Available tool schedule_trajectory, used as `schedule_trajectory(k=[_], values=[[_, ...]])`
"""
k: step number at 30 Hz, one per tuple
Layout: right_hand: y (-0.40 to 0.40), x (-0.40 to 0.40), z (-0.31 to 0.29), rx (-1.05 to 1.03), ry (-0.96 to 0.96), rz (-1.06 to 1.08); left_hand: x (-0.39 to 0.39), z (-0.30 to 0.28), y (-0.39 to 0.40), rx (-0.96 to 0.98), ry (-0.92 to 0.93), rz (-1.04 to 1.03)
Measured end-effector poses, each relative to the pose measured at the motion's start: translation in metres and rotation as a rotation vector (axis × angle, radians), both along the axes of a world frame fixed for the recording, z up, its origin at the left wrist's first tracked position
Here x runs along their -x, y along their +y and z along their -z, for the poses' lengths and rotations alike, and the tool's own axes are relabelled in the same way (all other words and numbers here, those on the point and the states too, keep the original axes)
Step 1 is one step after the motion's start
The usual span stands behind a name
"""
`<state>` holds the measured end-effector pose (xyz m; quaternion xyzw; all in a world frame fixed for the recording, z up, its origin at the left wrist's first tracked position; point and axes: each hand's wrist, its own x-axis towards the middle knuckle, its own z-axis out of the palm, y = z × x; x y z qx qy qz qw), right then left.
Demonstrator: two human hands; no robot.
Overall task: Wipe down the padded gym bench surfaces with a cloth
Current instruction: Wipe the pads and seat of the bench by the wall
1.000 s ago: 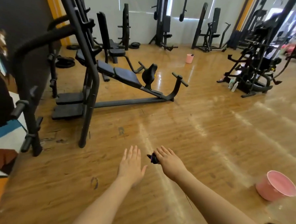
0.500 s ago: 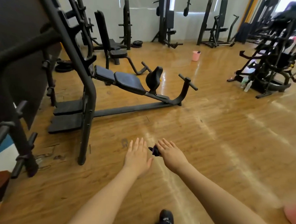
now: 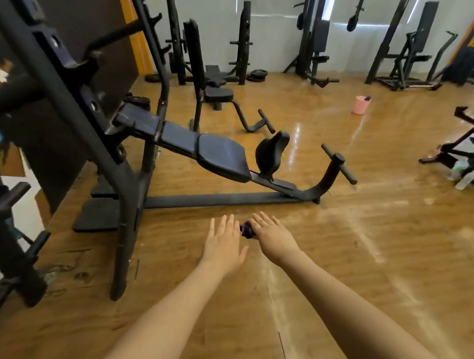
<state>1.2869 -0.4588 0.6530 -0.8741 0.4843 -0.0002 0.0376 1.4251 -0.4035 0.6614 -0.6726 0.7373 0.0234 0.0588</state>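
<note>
Closer now to the padded bench than a moment ago; pink bucket on the right gone from view, shoe too. Approach step, no wiping yet. Left hand flat, fingers straight and together, holding nothing. Right hand curled over a small dark purple wad, probably the cloth, only an edge showing. Bench ahead and left of both hands, well apart. Next, likely: reach forward and up, lay cloth on the seat pad, press and sweep.

Bright daylight from far windows, glare streaks on wooden floor, wide-angle edge distortion, slight blur
</note>
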Motion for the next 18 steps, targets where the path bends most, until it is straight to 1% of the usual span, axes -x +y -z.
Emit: schedule_trajectory(k=[4,9,11,18], values=[[-0.089,-0.011,0.005,-0.007,0.013,-0.055,-0.016,0.011,-0.086,0.005,0.037,-0.047],[-0.198,-0.028,0.012,-0.037,-0.002,-0.060,-0.048,0.023,-0.201,-0.016,0.069,-0.076],[-0.236,-0.035,0.012,-0.075,0.002,-0.061,-0.057,0.022,-0.240,-0.033,0.068,-0.090],[-0.372,-0.077,0.006,-0.061,-0.076,-0.098,-0.085,0.005,-0.374,0.022,0.046,-0.143]])
